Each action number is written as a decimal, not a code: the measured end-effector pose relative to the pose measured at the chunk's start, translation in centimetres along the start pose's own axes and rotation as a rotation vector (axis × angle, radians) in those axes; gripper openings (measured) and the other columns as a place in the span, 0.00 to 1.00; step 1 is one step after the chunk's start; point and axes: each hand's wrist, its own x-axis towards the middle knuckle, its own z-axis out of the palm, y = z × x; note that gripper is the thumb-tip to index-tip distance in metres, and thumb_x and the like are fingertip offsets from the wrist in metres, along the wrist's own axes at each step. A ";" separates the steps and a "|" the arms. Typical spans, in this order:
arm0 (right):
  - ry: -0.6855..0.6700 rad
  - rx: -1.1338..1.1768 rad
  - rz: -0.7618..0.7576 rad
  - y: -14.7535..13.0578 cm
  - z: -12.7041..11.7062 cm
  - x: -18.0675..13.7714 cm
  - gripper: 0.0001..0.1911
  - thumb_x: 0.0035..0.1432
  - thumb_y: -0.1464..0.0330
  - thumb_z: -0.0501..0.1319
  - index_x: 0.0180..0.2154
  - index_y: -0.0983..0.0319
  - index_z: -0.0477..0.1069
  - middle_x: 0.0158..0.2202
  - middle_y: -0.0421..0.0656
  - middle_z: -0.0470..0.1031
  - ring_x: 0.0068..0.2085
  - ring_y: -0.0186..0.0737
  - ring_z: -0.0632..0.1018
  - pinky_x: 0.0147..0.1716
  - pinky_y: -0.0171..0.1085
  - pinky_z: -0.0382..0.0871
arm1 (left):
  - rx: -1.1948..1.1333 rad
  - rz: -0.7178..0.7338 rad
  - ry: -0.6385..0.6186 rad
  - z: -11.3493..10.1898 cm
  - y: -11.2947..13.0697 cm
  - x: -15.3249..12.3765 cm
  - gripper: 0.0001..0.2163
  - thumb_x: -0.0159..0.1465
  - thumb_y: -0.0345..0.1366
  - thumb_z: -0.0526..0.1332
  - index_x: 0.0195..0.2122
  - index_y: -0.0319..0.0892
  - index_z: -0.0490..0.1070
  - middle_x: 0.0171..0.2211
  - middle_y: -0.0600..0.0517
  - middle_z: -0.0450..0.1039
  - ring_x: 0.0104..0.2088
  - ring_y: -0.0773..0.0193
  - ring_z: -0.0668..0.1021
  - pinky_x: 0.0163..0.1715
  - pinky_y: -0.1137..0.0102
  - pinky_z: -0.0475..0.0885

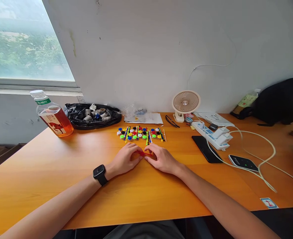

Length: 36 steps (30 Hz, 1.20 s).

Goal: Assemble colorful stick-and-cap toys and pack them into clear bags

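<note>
My left hand [125, 159] and right hand [164, 161] come together, fingertips pinching a thin red strip [142, 153] above the middle of the wooden table [126, 199]. Beyond lie round, colourful plastic pieces [144, 136]; near the far left corner, the green neck band [43, 101] on a clear bottle [56, 122] reads "方树叶".

stained grey-white wall [141, 59] | bright window [27, 49] at left | orange-brown wooden desk [136, 196]
</note>
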 end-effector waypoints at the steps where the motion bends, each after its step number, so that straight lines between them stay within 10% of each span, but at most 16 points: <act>1: 0.002 -0.001 -0.001 0.0 0.0 0.0 0.11 0.67 0.68 0.66 0.51 0.57 0.73 0.45 0.44 0.78 0.41 0.42 0.78 0.41 0.39 0.71 | 0.006 0.002 0.010 0.0 0.0 0.0 0.07 0.70 0.35 0.64 0.48 0.47 0.77 0.44 0.50 0.80 0.46 0.56 0.78 0.50 0.61 0.73; 23: 0.065 0.187 0.124 1.0 2.1 1.6 0.04 0.63 0.71 0.68 0.34 0.60 0.75 0.37 0.40 0.73 0.33 0.34 0.72 0.33 0.35 0.64 | 0.002 -0.144 -0.011 0.2 -0.9 1.1 0.02 0.65 0.34 0.67 0.37 0.45 0.79 0.40 0.49 0.80 0.42 0.57 0.79 0.43 0.64 0.72; 36: 0.068 0.180 0.073 1.3 1.7 1.0 0.03 0.65 0.69 0.66 0.41 0.59 0.75 0.39 0.41 0.74 0.35 0.37 0.73 0.35 0.36 0.67 | 0.012 -0.028 0.033 0.2 0.0 0.5 0.03 0.68 0.32 0.62 0.40 0.46 0.75 0.41 0.49 0.79 0.44 0.56 0.78 0.47 0.61 0.73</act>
